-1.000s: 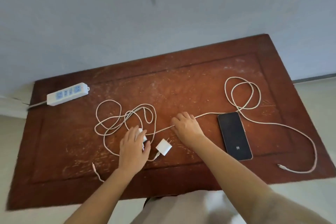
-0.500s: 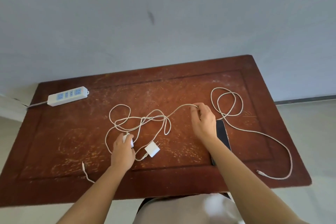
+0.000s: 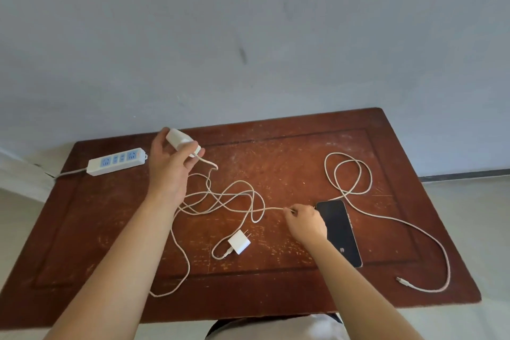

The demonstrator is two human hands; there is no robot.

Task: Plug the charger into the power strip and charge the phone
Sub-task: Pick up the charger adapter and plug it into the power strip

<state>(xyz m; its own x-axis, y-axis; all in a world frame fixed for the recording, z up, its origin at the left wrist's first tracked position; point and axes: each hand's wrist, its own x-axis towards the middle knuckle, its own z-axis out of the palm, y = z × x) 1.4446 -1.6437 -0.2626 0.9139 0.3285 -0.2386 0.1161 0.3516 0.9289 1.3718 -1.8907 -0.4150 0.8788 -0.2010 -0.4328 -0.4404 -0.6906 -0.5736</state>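
The brown wooden worktop is scratched and lies wide across the view. On it, at 10 o'clock, the white power strip has its long axis running left to right, blue sockets up, its cord leaving at the left end. The black phone lies screen up at 3 o'clock, long axis running away from the person; a small logo near its close end is too small to read. The left hand, lower on the worktop half a second ago, is now raised just right of the strip, fingers clenched round a white charger whose cable trails down in tangled loops. The right hand has come nearer, pinching that cable beside the phone. A second charger lies at 6 o'clock, prongs pointing up-right. A loose cable loops at 2 o'clock.
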